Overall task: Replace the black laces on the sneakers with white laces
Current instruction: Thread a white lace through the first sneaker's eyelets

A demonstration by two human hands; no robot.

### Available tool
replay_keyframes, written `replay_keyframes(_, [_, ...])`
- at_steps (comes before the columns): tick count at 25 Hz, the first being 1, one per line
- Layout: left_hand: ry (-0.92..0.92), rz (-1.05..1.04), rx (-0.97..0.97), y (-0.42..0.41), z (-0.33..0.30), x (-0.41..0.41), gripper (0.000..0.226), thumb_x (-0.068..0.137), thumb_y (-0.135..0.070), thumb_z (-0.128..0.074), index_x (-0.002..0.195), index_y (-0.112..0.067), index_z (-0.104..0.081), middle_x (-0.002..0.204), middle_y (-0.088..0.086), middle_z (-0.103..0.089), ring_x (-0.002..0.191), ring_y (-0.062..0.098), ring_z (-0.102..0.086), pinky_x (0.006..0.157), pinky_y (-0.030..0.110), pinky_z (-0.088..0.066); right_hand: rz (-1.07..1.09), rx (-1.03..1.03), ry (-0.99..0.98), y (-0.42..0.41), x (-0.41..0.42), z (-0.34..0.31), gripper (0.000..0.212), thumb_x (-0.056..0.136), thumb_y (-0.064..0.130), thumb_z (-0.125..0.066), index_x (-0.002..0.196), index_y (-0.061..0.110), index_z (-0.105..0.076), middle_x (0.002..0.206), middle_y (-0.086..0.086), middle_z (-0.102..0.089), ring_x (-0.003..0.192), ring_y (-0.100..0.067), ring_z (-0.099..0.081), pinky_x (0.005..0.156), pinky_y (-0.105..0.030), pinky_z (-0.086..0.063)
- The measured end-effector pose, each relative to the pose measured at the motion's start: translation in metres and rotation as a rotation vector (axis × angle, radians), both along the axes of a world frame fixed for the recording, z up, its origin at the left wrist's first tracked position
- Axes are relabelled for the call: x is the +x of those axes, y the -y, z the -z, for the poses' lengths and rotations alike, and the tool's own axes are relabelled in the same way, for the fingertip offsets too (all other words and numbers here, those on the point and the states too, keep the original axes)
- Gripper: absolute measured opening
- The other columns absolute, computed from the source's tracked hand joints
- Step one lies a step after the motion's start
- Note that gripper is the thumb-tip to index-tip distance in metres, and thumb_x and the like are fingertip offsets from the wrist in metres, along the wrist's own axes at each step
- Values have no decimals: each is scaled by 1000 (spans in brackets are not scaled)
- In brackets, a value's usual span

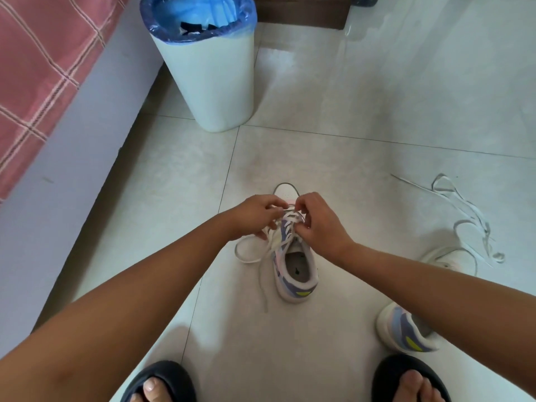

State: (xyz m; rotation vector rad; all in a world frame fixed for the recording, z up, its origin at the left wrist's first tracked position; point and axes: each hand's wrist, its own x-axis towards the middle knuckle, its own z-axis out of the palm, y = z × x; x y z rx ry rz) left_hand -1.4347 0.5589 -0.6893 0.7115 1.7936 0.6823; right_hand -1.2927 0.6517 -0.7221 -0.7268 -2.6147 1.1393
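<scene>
White lace (285, 224), gripped by both hands, is crossing a white sneaker (293, 265) showing purple, pink and yellow panels. Right of the grip, a matching second sneaker (406, 332) and a loose white lace (470, 216) are lying on pale tile. Beyond the grip, a white bin (214, 82) is carrying a blue liner (200, 15). Left of it, red-pink checked fabric (37, 68) is showing.
</scene>
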Motion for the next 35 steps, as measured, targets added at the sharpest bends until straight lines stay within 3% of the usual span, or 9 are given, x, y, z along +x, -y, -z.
replay_keyframes(7, [110,61,-135,-8,7,1,18,92,-29,-58,85,-14,-66,85,1,-65,80,9,-59,68,24,-46,269,-490,26,-9,5,8,19,78,7,-71,70,17,-56,64,1,-62,57,-10,-57,52,-22,-48])
replay_keyframes(12, [661,-630,86,2,3,-32,44,91,-26,-49,47,-21,-50,82,5,-66,85,18,-63,83,37,-44,303,-804,65,-16,16,5,17,79,10,-74,74,11,-57,66,2,-68,59,-6,-64,55,-18,-51])
replay_keyframes(16, [707,-1096,262,24,7,-65,50,95,-32,-43,46,-21,-44,83,-1,-64,83,13,-62,88,36,-39,388,-1061,148,-25,17,3,9,88,18,-64,86,12,-57,78,-6,-69,70,-16,-63,67,-27,-52])
replay_keyframes(18, [368,-953,58,28,15,-58,35,96,-34,-44,67,-17,-55,92,5,-62,82,16,-60,80,33,-42,479,-1137,150,-22,15,3,7,91,17,-58,87,12,-55,76,-7,-65,69,-18,-61,65,-28,-50])
replay_keyframes(21, [-370,-387,-253,21,23,-25,35,95,-30,-46,107,0,-60,115,22,-57,103,35,-58,86,40,-47,567,-1165,70,-18,8,0,15,93,18,-51,80,12,-55,69,-5,-61,63,-16,-56,58,-26,-44])
replay_keyframes(26, [-183,-93,-152,-10,10,23,52,99,-39,-35,70,-10,-67,67,4,-66,57,17,-59,52,22,-43,668,-1199,-140,-20,-10,-21,29,94,20,-46,66,14,-54,61,-3,-60,56,-15,-52,59,-27,-43])
replay_keyframes(30, [-322,1,-186,-24,16,31,35,92,-44,-48,89,-11,-60,88,10,-67,83,27,-65,74,32,-52,705,-1310,-239,-36,-19,-35,31,96,23,-41,69,13,-54,67,-5,-58,56,-15,-52,62,-29,-46])
replay_keyframes(33, [-367,82,-278,-27,22,33,33,87,-35,-60,106,-8,-59,91,10,-64,78,22,-61,61,23,-46,724,-1398,-214,-36,-19,-33,37,99,29,-36,72,12,-55,62,-5,-59,55,-15,-51,61,-28,-46])
replay_keyframes(35, [-188,-75,-289,-25,24,34,29,89,-22,-59,109,-2,-58,83,11,-61,65,18,-55,48,23,-40,764,-1448,-206,-36,-18,-31,41,100,31,-34,71,11,-55,57,-5,-57,52,-15,-48,59,-28,-44])
